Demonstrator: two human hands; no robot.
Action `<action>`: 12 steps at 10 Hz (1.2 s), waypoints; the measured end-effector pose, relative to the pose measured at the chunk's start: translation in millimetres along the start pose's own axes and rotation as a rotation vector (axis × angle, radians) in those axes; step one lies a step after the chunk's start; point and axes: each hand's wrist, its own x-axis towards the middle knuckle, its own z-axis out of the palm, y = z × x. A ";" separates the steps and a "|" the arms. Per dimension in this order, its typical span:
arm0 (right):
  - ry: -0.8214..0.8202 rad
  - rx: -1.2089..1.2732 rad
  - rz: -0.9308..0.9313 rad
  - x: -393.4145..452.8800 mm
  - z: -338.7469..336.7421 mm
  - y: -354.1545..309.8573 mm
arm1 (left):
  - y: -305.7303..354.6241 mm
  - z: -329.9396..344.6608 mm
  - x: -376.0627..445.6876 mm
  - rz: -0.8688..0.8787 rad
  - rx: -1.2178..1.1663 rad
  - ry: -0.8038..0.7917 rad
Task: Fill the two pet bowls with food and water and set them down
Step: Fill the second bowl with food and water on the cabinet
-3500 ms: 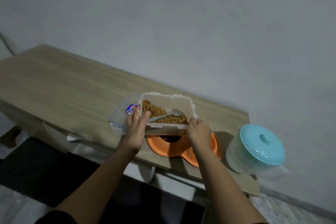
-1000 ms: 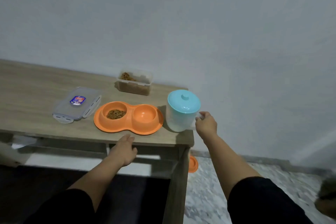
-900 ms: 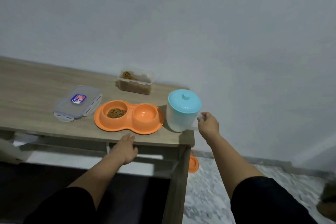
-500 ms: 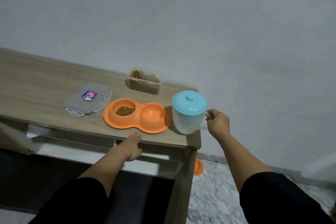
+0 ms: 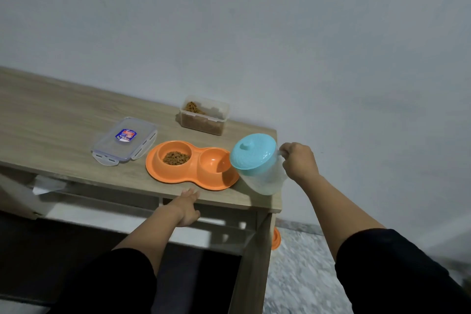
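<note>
An orange double pet bowl (image 5: 155,169) lies near the front right of the wooden table (image 5: 51,122). Brown kibble (image 5: 176,157) fills its left cup; the right cup (image 5: 213,163) looks empty. My right hand (image 5: 298,160) grips the handle of a clear jug with a turquoise lid (image 5: 254,153), which is tilted left toward the right cup. My left hand (image 5: 187,205) rests with straight fingers on the table's front edge, just below the bowl.
A clear tub of kibble (image 5: 204,116) stands by the wall behind the bowl. Its clear lid (image 5: 125,140) lies flat to the bowl's left. An orange object (image 5: 276,238) lies on the marble floor by the table's right leg.
My right hand has tipped the jug to the left over the bowl's right cup; half a second ago it stood upright. The left hand stays at the table edge.
</note>
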 end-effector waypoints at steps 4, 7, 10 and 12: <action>0.063 -0.187 -0.029 -1.4 -2.2 -17.4 | 0.8 -1.3 -2.3 0.007 -0.004 -0.005; 0.089 -0.257 -0.034 -3.8 -4.7 -27.5 | 2.2 -1.3 -4.7 0.012 -0.004 0.001; 0.097 -0.287 -0.035 -4.6 -5.9 -30.7 | 2.2 -2.1 -4.9 0.012 0.002 -0.007; 0.097 -0.292 -0.037 -5.3 -6.1 -31.5 | 3.5 -2.2 -5.8 0.012 0.004 -0.006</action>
